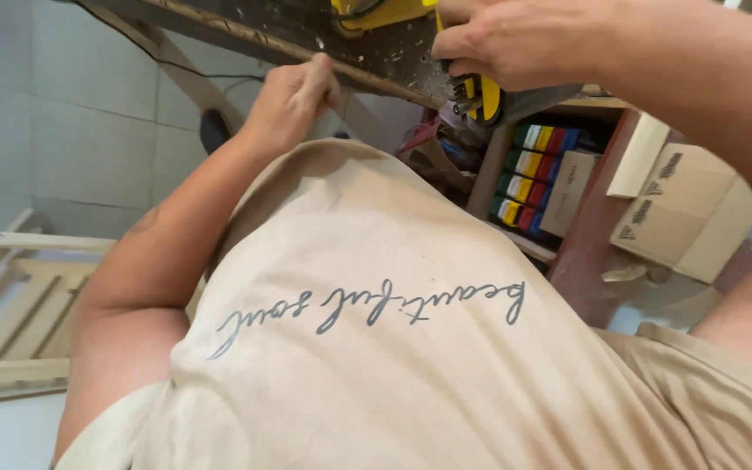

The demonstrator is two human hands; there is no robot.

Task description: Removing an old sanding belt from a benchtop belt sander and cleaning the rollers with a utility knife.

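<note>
The left hand [293, 96] is closed around a thin wooden strip [245, 33] at the edge of a dark, dusty workbench [385, 52]. The right hand [515, 39] grips a yellow power tool [480, 94] on the same bench. Below are a shelf with coloured boxes [534, 174], a cardboard box [689, 209], pale floor tiles [63, 130] and a wooden frame [19, 305].

Pale grey floor tiles [63, 130] are filling the upper left of the frame, catching soft, even light. A light wooden slatted frame [19, 305] is lying at the left edge. At the upper right, a wooden shelf [559, 200] is holding multicoloured boxes [533, 174], and cardboard boxes [689, 209] are sitting beside it.
</note>
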